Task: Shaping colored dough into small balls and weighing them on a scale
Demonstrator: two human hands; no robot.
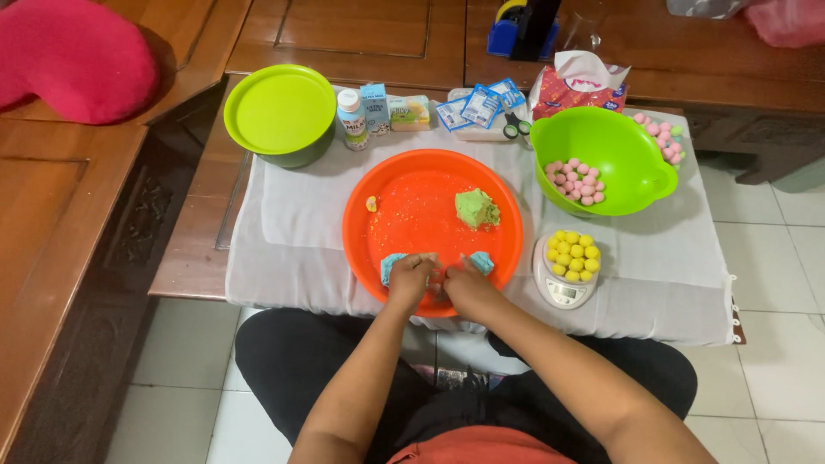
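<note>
A round orange tray [412, 215] lies on a cloth-covered low table. My left hand [410, 277] and my right hand [465, 282] meet at the tray's near rim, each closed on a piece of blue dough [391, 265], the two ends sticking out left and right. A lump of green dough [476, 209] sits on the right half of the tray. A small yellow ball [371, 204] rests at its left edge.
A green bowl [632, 167] at right holds pink balls [577, 180]. Yellow balls [572, 255] sit on a small white scale [563, 290]. A lidded green container [280, 112], small cartons, sachets and a tissue pack line the table's far side.
</note>
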